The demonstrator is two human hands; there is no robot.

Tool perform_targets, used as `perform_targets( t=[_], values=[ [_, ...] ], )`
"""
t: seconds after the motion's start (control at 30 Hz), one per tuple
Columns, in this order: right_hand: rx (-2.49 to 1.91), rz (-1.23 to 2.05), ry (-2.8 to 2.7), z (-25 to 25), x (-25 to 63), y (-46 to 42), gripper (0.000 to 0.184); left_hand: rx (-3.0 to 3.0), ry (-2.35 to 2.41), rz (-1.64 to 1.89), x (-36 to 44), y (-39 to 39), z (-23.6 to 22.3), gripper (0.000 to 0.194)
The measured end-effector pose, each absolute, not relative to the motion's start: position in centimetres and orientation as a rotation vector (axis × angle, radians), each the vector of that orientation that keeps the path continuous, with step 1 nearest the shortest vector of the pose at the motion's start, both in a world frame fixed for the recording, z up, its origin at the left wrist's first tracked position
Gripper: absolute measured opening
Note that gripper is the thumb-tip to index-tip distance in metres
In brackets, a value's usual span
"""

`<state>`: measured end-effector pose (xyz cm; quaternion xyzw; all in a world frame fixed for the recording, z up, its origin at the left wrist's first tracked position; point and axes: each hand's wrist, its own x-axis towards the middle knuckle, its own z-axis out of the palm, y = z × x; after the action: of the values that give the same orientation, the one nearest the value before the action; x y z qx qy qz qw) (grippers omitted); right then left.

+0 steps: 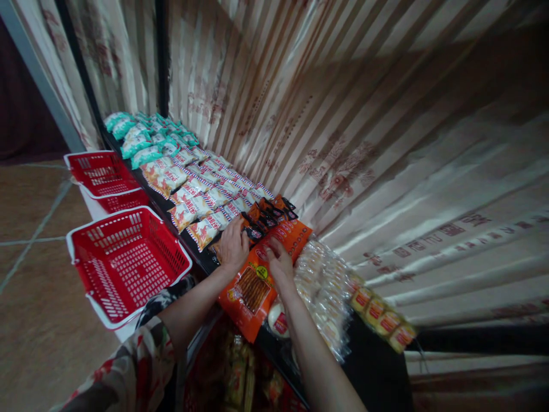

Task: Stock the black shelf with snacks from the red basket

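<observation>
My left hand (234,245) rests on the left edge of a large orange snack packet (257,274), fingers together, right by some small black and orange packets (266,214). My right hand (279,263) lies on top of the same orange packet, fingers bent over it. The packet lies slantwise on a dark shelf (377,366). Whether either hand grips the packet is not visible.
Rows of white and orange snack packets (201,200) and teal ones (137,137) run along the shelf to the back. Clear bags of small cakes (326,286) lie at the right. Two red baskets (124,263) (100,171) stand at the left. A striped curtain (364,143) hangs behind.
</observation>
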<state>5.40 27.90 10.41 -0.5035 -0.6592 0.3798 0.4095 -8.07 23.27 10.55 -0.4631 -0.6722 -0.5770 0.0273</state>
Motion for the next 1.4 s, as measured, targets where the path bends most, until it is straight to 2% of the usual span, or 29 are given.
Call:
perform_targets(
  t=[0.37,0.7,1.0,1.27,1.33,1.4],
  values=[
    [-1.309,1.007,-1.524,11.6,7.4,25.2,0.044,-1.479,-2.016,-1.717,-8.0,22.4,10.8,0.035],
    [-1.292,0.944,-1.500,12.4,8.9,19.1,0.033,-1.799,-1.799,-1.639,-4.8,17.3,10.9,0.032],
    [-1.172,0.595,-1.738,14.9,10.0,12.7,0.027,-2.123,-1.469,-1.677,-0.1,9.7,8.1,0.031],
    [-1.144,0.627,-1.774,10.6,12.9,5.9,0.030,-2.389,-1.653,-1.625,0.9,3.3,4.9,0.032],
    [-1.200,0.702,-1.790,8.7,13.3,4.5,0.030,-2.521,-1.906,-1.473,1.2,2.6,3.6,0.032],
    [-1.342,0.827,-1.767,6.4,13.6,3.3,0.029,-2.586,-2.325,-1.112,1.5,2.3,2.4,0.031]
  ],
)
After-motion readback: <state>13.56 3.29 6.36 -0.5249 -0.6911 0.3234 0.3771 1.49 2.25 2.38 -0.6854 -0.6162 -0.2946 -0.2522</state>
